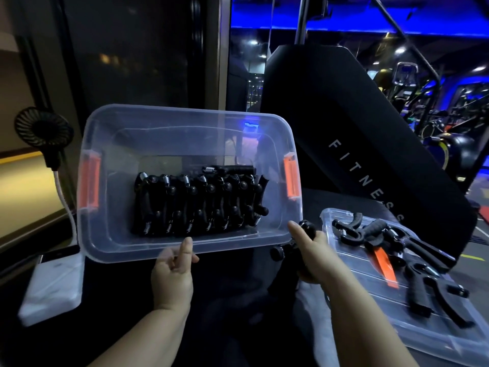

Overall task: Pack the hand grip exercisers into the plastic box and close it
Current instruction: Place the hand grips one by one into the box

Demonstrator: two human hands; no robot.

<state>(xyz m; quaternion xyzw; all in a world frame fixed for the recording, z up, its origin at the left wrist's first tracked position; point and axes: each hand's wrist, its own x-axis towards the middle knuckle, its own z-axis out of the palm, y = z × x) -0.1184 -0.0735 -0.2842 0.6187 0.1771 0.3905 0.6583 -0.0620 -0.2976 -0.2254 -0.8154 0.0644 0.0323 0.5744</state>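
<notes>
Head view: open clear box (169,123) with orange latches (291,178), packed row of black exercisers (198,205) inside. Left hand (172,271) at box's near rim, one finger straight on it, others curled, grip unclear. Right hand (315,258), right of box, grips one exerciser (307,229). Lid (423,340) right of box carries loose exercisers (420,282). Fan (42,128) left of box.
</notes>
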